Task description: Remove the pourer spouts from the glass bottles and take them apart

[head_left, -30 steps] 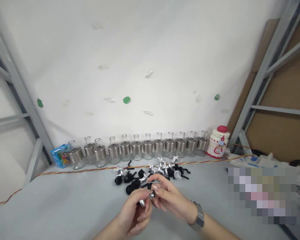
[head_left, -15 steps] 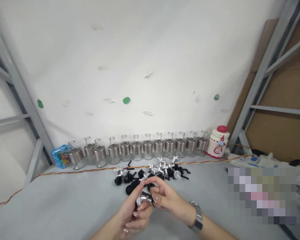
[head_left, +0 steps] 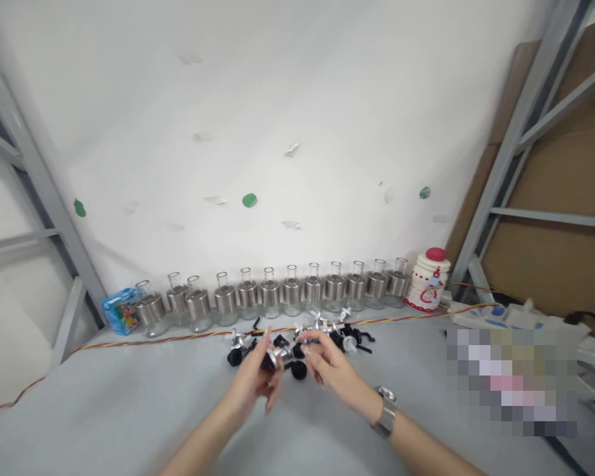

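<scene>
Near the middle of the table, my left hand (head_left: 252, 380) has its thumb and fingers around a silver-and-black bottle pourer top (head_left: 274, 359). Part of that piece is hidden by the hand. My right hand (head_left: 330, 367) reaches over the front of a pile of loose silver and black fittings (head_left: 350, 342), fingers bent and apart, with nothing plainly held. Between the two hands a round black cap (head_left: 299, 370) lies on the grey table (head_left: 143, 410).
Along the wall stands a row of several glass bottles with steel sleeves (head_left: 248, 291). A blue box (head_left: 121, 311) is at its left end, a white jar with a red lid (head_left: 429, 281) at its right. A twisted red-yellow wire (head_left: 178, 339) crosses the table. White plastic items (head_left: 515, 314) lie at right.
My hands have come apart and moved forward towards the pile. My right hand has let go of the piece in my left hand. The round black cap between them is now uncovered.
</scene>
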{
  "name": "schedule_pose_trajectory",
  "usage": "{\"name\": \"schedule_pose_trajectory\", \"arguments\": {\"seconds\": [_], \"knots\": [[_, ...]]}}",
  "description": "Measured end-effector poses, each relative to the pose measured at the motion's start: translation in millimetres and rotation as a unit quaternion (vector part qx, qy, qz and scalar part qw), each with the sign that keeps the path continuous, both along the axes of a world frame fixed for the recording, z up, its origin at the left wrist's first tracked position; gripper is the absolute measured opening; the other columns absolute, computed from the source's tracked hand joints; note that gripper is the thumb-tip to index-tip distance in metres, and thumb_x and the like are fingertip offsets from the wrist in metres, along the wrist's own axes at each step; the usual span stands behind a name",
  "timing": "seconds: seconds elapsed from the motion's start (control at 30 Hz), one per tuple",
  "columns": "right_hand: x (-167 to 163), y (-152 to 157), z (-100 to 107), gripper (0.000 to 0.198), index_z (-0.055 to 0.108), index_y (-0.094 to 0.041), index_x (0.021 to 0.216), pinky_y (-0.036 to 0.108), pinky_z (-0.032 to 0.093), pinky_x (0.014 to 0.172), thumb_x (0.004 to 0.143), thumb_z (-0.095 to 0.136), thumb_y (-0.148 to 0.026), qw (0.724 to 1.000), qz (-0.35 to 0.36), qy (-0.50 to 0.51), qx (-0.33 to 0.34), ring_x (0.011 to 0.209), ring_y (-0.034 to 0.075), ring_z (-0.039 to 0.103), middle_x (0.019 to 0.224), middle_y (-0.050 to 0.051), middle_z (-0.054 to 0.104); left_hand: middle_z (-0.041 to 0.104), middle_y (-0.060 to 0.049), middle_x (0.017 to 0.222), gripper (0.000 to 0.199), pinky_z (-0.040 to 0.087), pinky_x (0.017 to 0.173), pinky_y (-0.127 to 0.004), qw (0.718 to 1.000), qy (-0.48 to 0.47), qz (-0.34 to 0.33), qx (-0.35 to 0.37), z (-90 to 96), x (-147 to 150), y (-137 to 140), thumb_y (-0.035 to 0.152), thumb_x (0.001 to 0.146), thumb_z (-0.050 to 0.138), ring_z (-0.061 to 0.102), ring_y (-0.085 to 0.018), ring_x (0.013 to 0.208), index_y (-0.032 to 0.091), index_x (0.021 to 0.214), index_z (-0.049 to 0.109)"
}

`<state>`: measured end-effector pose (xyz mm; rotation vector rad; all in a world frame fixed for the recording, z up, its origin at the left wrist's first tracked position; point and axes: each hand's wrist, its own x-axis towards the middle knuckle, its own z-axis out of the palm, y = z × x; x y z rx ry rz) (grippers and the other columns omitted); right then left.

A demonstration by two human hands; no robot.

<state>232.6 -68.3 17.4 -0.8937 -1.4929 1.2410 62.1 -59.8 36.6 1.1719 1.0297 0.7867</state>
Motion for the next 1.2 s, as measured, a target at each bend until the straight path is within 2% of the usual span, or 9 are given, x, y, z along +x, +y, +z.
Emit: {"name": "schedule_pose_trajectory", "arguments": {"seconds": [0.07,0.1,0.3,0.47,0.57,0.77,0.9,1.07,1.2], "knots": [[10,9,1,0.034,0.043,-0.02,0.097,0.02,0.03,0.039,0.078,0.045,-0.049,0.999,-0.052,0.006,0.012,0.04,0.008,0.037,0.048,-0.008,0.042,0.049,0.003,0.047,0.059,0.042,0.039,-0.023,0.934,0.282,0.125,0.18,5.8,-21,16,0.063,0.078,0.012,0.053,-0.014,0.042,0.018,0.076,0.051],[15,14,2,0.035,0.043,-0.02,0.096,0.02,0.031,0.039,0.078,0.045,-0.05,0.997,-0.08,0.011,0.015,0.039,0.008,0.037,0.047,-0.008,0.042,0.055,-0.001,0.058,0.055,0.045,0.047,-0.027,0.904,0.339,0.162,0.202,7.8,-35,23,0.059,0.08,0.015,0.058,-0.017,0.054,0.017,0.082,0.052],[39,38,-7,0.043,0.045,-0.018,0.088,0.023,0.026,0.036,0.068,0.052,-0.055,0.976,-0.215,0.016,-0.012,0.036,0.01,0.035,0.042,-0.008,0.04,0.057,-0.019,0.084,0.023,0.035,0.077,-0.05,0.757,0.555,0.254,0.233,1.6,-101,41,0.021,0.077,0.041,0.047,-0.036,0.098,0.01,0.084,0.06],[40,36,-14,0.035,0.047,-0.018,0.091,0.024,0.029,0.04,0.072,0.052,-0.048,0.974,-0.226,-0.024,0.015,0.041,0.011,0.038,0.046,-0.007,0.041,0.054,-0.017,0.098,0.03,0.032,0.082,-0.049,0.69,0.612,0.264,0.282,-4.9,-93,39,0.022,0.079,0.04,0.044,-0.034,0.101,0.015,0.102,0.058],[28,20,-13,0.023,0.053,-0.022,0.094,0.027,0.037,0.054,0.079,0.048,-0.038,0.96,-0.172,-0.189,0.114,0.057,0.014,0.048,0.064,-0.002,0.052,0.049,-0.016,0.105,0.031,0.033,0.083,-0.043,0.686,0.582,0.25,0.359,-4.4,-74,38,0.025,0.081,0.037,0.044,-0.03,0.101,0.016,0.105,0.055],[-2,-2,-14,0.021,0.055,-0.024,0.099,0.033,0.039,0.074,0.078,0.054,-0.028,0.853,-0.072,-0.47,0.215,0.084,0.021,0.052,0.093,0.004,0.056,0.053,-0.004,0.08,0.022,0.043,0.064,-0.027,0.733,0.527,0.182,0.391,-16.4,-41,27,0.035,0.081,0.039,0.054,-0.018,0.073,0.019,0.083,0.055],[-1,-3,-12,0.011,0.054,-0.022,0.09,0.029,0.039,0.073,0.079,0.052,-0.023,0.849,-0.073,-0.486,0.193,0.083,0.019,0.052,0.091,0.002,0.057,0.051,-0.003,0.072,0.025,0.041,0.055,-0.028,0.751,0.522,0.197,0.354,-19.7,-45,28,0.04,0.081,0.036,0.053,-0.018,0.062,0.018,0.081,0.048],[7,-3,-8,0.008,0.053,-0.021,0.088,0.027,0.038,0.072,0.08,0.051,-0.024,0.854,-0.064,-0.484,0.182,0.083,0.018,0.052,0.09,0.001,0.058,0.051,-0.011,0.087,0.023,0.039,0.074,-0.038,0.74,0.534,0.214,0.349,-22.8,-68,47,0.023,0.083,0.033,0.051,-0.025,0.085,0.013,0.093,0.051],[8,-4,-7,0.011,0.054,-0.021,0.089,0.029,0.037,0.073,0.082,0.048,-0.025,0.834,-0.054,-0.511,0.199,0.081,0.018,0.052,0.09,0.002,0.058,0.053,-0.009,0.093,0.033,0.038,0.08,-0.034,0.758,0.519,0.148,0.367,-29.3,-77,57,0.007,0.079,0.033,0.051,-0.021,0.091,0.017,0.103,0.054]]}}
